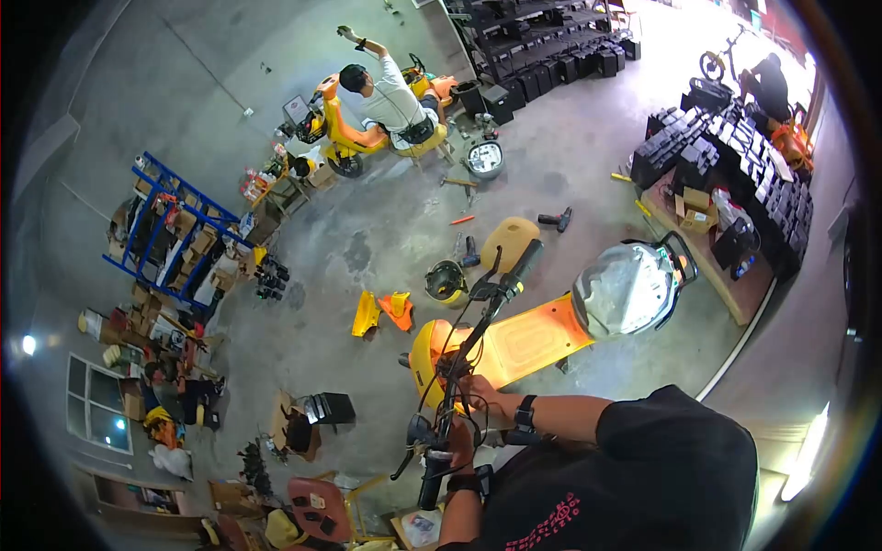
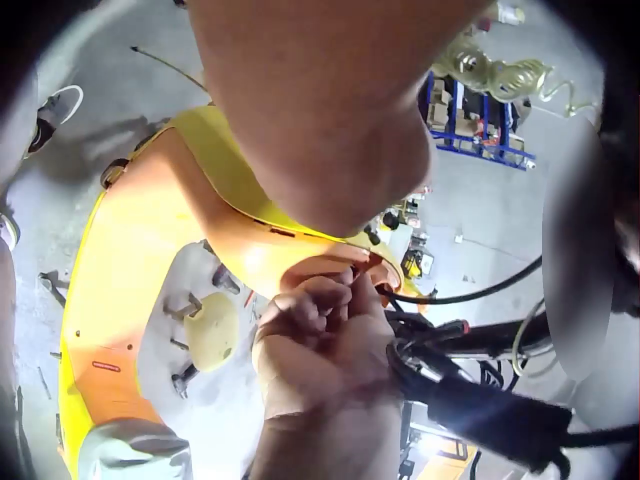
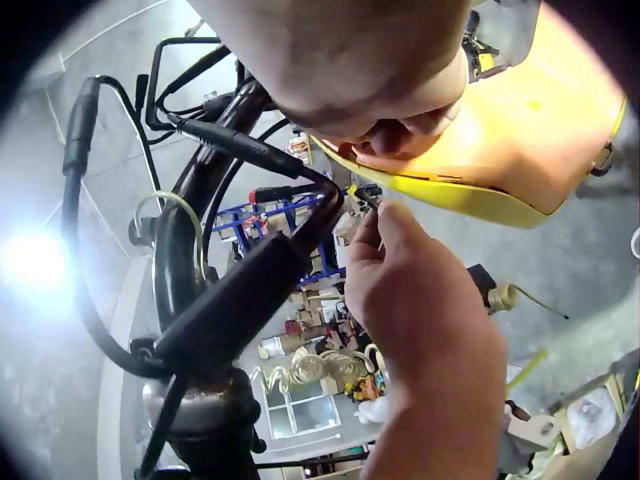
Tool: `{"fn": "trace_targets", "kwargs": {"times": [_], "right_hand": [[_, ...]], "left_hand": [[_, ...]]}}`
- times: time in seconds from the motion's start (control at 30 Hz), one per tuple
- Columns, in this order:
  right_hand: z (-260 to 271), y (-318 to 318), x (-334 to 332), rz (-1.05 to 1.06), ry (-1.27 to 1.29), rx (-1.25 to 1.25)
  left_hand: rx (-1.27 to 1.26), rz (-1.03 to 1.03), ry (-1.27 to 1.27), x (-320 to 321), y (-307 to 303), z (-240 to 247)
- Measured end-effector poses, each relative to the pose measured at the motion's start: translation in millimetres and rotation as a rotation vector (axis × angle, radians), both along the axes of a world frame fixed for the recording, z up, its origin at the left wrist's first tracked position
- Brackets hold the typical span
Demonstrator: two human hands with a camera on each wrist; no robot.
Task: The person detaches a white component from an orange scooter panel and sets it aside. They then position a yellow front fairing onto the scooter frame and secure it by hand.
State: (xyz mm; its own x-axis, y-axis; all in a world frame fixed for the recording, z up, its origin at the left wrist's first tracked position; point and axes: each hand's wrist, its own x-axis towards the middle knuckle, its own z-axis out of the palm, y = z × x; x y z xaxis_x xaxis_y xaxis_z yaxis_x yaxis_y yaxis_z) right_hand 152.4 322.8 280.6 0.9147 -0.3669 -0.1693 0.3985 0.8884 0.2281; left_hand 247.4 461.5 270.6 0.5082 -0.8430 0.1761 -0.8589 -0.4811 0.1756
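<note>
A yellow scooter (image 1: 537,340) stands before me in the head view, its black handlebar (image 1: 478,335) running between my arms. My left hand (image 3: 430,310) reaches up beside the steering column in the right wrist view, thumb and finger pinching a small dark cable end (image 3: 371,198). Beyond the handlebar, my right hand (image 2: 325,330) has its fingers curled at the opening in the scooter's front panel (image 2: 255,260); what lies between them is hidden. Close by, a black cable (image 2: 470,290) curves out of that opening. Black brake levers and wires surround both hands.
On the floor past the scooter lie a helmet (image 1: 446,281), yellow panels (image 1: 366,315), a tan stool (image 1: 513,244) and a power drill (image 1: 556,220). Another person (image 1: 395,101) sits by a second scooter. A reddish chair (image 1: 320,510) stands at lower left, black batteries (image 1: 680,138) at upper right.
</note>
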Motion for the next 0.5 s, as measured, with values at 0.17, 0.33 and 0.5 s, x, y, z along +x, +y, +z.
{"fn": "trace_targets", "kwargs": {"times": [0.17,0.33,0.5], "right_hand": [[57,23,-31,-0.124,0.74,-0.984],[61,19,-59,0.112,1.032,-1.289],[61,10,-64,0.19,1.006,-1.299]], "left_hand": [[-0.081,0.026,0.419,-30,-15,76],[-0.638,-0.031,1.828,-38,-5,62],[-0.151,-0.365,0.604,1,-9,23]]}}
